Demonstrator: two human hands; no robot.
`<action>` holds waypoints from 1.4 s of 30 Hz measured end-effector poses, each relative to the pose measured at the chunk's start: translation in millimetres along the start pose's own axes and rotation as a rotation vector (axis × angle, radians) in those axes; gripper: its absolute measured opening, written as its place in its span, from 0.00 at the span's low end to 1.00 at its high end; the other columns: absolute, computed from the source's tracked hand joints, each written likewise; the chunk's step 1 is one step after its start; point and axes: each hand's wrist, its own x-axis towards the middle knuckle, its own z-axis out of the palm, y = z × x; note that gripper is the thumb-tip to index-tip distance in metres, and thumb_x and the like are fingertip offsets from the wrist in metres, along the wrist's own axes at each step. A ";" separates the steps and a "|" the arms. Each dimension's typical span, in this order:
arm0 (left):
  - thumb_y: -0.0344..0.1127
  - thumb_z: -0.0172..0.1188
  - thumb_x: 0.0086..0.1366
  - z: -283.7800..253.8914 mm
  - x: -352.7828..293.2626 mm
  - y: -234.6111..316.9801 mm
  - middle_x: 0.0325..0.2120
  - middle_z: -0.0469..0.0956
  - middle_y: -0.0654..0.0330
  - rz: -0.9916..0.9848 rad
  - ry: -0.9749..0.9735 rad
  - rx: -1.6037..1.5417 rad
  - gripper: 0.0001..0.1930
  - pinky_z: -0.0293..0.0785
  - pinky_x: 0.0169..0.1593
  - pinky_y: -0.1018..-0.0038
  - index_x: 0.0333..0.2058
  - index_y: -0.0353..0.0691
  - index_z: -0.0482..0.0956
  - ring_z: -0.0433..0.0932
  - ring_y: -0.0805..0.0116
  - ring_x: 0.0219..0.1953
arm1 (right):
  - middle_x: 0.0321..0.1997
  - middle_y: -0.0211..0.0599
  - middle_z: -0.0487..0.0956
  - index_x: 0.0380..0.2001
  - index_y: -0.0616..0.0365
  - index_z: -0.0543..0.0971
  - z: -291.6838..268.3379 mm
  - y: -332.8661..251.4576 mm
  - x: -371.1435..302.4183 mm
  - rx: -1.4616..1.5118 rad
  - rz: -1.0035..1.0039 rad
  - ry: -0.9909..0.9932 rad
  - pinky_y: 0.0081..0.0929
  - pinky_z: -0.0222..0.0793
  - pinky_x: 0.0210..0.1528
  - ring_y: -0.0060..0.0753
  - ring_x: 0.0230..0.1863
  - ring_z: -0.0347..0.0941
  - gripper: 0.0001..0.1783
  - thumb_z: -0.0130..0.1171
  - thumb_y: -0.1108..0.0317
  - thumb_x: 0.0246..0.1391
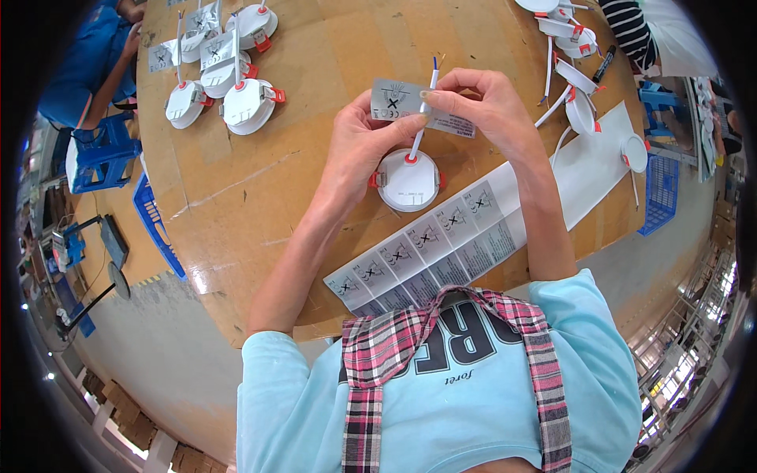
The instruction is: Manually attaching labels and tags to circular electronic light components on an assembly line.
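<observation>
A silver printed label [394,96] wraps across the white cable [417,143] of a round white downlight [408,185]. My left hand [359,142] pinches the label's left part and the cable between thumb and fingers. With thumb and fingertips closed, my right hand [485,106] holds the label on the cable's other side; part of the label hangs below those fingers. The lamp lies on the brown table under my hands, with red-tipped spring clips at its sides. Bare wire ends stick up above the label. Nearer me lies a backing strip [505,185] with several silver labels still on it.
Several downlights [251,106] with labels on their cables stand at the far left. More downlights [579,110] lie at the right, near a black marker [604,65]. Other people sit at the far left and far right. Blue baskets [661,193] stand beyond the table's edges.
</observation>
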 end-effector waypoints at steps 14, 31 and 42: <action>0.30 0.51 0.65 -28.4 14.4 4.9 0.46 0.74 0.46 -0.026 -0.014 -0.256 0.23 0.75 0.51 0.71 0.56 0.25 0.61 0.77 0.62 0.47 | 0.29 0.28 0.75 0.29 0.62 0.79 -6.9 2.0 -6.9 0.111 -0.099 -0.061 0.20 0.65 0.40 0.21 0.36 0.71 0.12 0.63 0.62 0.50; 0.35 0.52 0.65 -11.5 44.5 -6.9 0.44 0.75 0.51 -0.371 -0.616 -0.579 0.17 0.76 0.53 0.63 0.48 0.30 0.70 0.78 0.58 0.44 | 0.43 0.28 0.72 0.26 0.57 0.78 -7.5 -5.4 -14.1 -0.130 -0.405 -0.116 0.30 0.57 0.53 0.31 0.48 0.61 0.08 0.64 0.66 0.44; 0.35 0.58 0.62 -18.4 27.0 2.9 0.32 0.78 0.63 -0.256 -0.307 -0.310 0.08 0.76 0.37 0.80 0.38 0.38 0.76 0.78 0.76 0.32 | 0.41 0.27 0.72 0.25 0.57 0.77 0.4 -5.3 -12.9 -0.164 -0.449 -0.036 0.31 0.56 0.56 0.32 0.48 0.61 0.11 0.66 0.62 0.45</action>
